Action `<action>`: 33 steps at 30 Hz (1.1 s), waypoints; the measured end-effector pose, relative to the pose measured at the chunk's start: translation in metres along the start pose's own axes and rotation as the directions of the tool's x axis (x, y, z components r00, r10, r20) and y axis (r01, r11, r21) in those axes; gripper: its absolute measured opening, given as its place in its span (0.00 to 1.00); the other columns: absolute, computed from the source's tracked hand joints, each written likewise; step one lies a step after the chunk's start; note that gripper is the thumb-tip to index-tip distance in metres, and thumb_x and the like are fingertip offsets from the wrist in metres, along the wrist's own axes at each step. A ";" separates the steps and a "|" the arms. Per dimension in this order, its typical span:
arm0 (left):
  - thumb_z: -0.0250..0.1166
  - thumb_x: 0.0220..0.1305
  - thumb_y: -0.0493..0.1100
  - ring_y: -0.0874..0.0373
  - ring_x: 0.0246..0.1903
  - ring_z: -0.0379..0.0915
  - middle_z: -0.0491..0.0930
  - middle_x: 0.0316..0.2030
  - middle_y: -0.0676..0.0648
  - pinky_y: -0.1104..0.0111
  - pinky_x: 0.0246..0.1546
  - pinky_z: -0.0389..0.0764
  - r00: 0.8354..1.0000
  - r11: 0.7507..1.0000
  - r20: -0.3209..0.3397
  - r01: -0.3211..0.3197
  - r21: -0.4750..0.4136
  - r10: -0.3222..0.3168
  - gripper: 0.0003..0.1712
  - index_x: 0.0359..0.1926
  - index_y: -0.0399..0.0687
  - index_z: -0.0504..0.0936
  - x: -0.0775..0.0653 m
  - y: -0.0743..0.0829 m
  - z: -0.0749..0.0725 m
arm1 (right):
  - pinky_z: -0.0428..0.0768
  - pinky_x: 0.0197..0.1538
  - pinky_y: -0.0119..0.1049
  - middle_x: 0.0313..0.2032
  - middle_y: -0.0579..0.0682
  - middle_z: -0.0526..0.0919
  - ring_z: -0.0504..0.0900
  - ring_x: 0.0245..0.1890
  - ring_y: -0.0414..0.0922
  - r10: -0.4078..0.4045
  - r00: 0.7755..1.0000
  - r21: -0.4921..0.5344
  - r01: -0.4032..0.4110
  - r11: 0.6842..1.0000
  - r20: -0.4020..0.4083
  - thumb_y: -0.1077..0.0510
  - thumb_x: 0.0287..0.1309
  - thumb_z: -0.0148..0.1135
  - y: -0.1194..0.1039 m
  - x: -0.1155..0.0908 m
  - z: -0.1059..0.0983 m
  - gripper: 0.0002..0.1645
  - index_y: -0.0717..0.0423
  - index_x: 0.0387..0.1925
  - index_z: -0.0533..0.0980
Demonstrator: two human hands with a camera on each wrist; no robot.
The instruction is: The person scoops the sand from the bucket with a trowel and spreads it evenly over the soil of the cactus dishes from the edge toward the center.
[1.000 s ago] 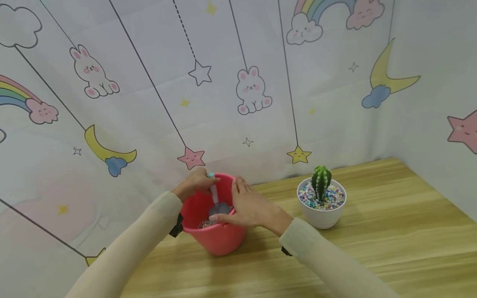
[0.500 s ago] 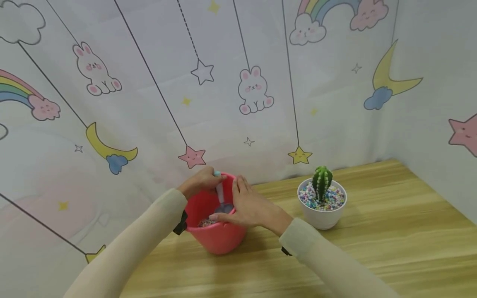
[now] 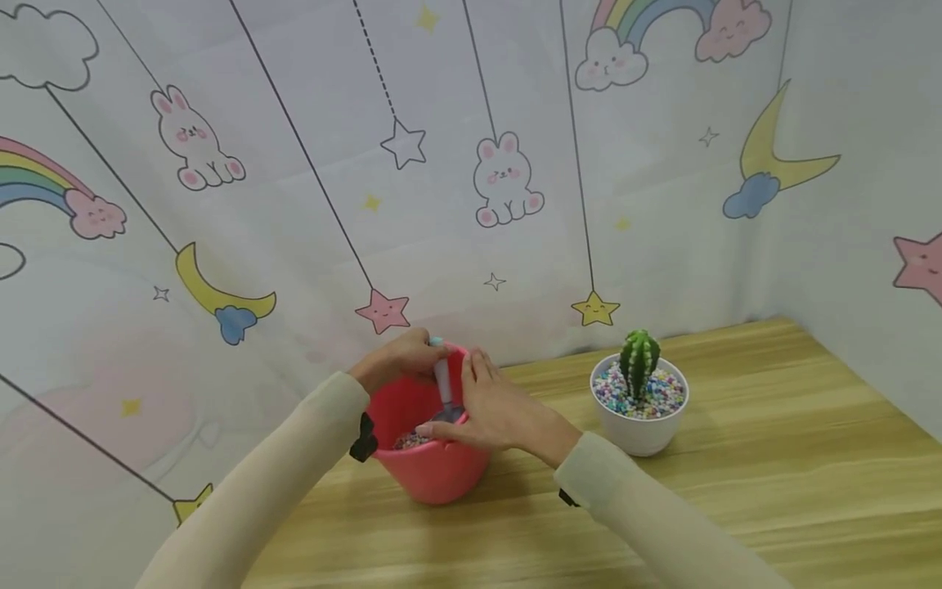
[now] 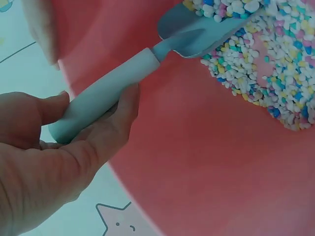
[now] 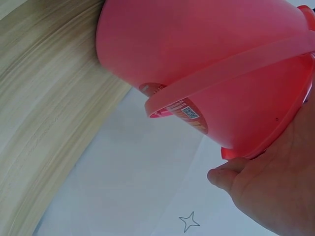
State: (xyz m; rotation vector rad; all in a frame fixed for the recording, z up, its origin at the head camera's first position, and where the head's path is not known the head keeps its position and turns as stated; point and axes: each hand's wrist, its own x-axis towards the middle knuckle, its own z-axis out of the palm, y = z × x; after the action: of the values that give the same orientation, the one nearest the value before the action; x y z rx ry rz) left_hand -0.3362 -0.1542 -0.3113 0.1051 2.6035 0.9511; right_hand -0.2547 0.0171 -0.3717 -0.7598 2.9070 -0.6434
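A red bucket (image 3: 434,478) stands on the wooden table with small multicoloured pebbles (image 4: 290,78) in the bottom. My left hand (image 3: 401,357) reaches over its rim and grips the pale handle of a small trowel (image 4: 108,93). The trowel's grey blade (image 4: 182,29) carries some pebbles above the loose layer; in the head view my right thumb partly covers it. Spread along the right side of the rim, my right hand (image 3: 504,409) rests with fingers straight and thumb across the front edge. The bucket's handle (image 5: 231,69) hangs down its outer side in the right wrist view.
To the right, a white pot (image 3: 642,435) holds a green cactus (image 3: 639,364) set in similar coloured pebbles. A cloth (image 3: 309,204) printed with rabbits, stars and moons hangs behind the table (image 3: 773,458). The right wall meets the table's right edge.
My left hand has moved a little to the right with the trowel, whose blade is now more hidden behind my right thumb. My right hand stays on the rim.
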 end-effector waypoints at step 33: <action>0.59 0.80 0.47 0.51 0.40 0.91 0.90 0.38 0.42 0.56 0.53 0.91 0.996 0.931 0.091 0.055 -0.360 -0.024 0.23 0.60 0.29 0.80 -0.014 -0.055 -0.039 | 0.68 0.81 0.54 0.86 0.58 0.38 0.41 0.86 0.58 -0.011 0.999 0.029 0.009 1.000 0.049 0.11 0.51 0.56 0.002 0.001 -0.006 0.82 0.60 0.84 0.38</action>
State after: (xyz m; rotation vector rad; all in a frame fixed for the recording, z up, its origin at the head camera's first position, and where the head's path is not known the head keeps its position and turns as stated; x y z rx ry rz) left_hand -0.3346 -0.2227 -0.3148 -0.0034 2.2991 1.3614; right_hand -0.2571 0.0204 -0.3674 -0.7757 2.8455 -0.6570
